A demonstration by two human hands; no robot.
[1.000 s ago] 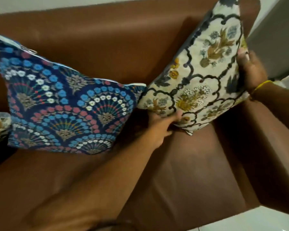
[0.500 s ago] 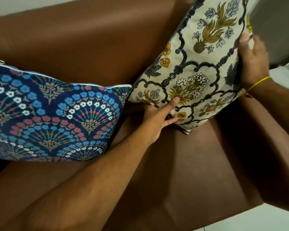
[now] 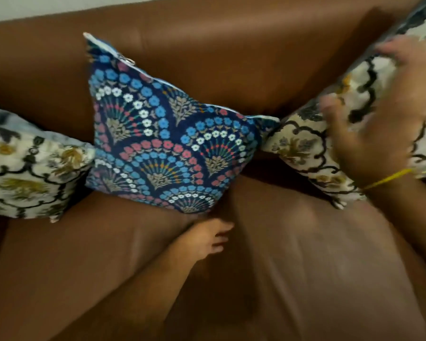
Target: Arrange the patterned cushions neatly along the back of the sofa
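Three patterned cushions lean against the back of the brown leather sofa (image 3: 231, 57). A dark blue cushion (image 3: 162, 143) with fan-shaped flower motifs stands tilted in the middle, one corner pointing up. A cream floral cushion (image 3: 22, 173) lies to its left, partly out of view. Another cream floral cushion (image 3: 303, 148) leans at the right, its corner touching the blue one. My right hand (image 3: 384, 114), blurred and with fingers spread, hovers over the right cushion's face. My left hand (image 3: 207, 239) rests with fingers apart on the seat, just below the blue cushion's lower corner.
The brown seat (image 3: 305, 267) stretches in front of the cushions. A pale wall (image 3: 47, 6) shows above the backrest at the top left. A thin yellow thread (image 3: 389, 179) circles my right wrist.
Both hands have let go of the right cream cushion. My left hand moved down to below the blue cushion. The view swung left, bringing the left cream cushion into sight.
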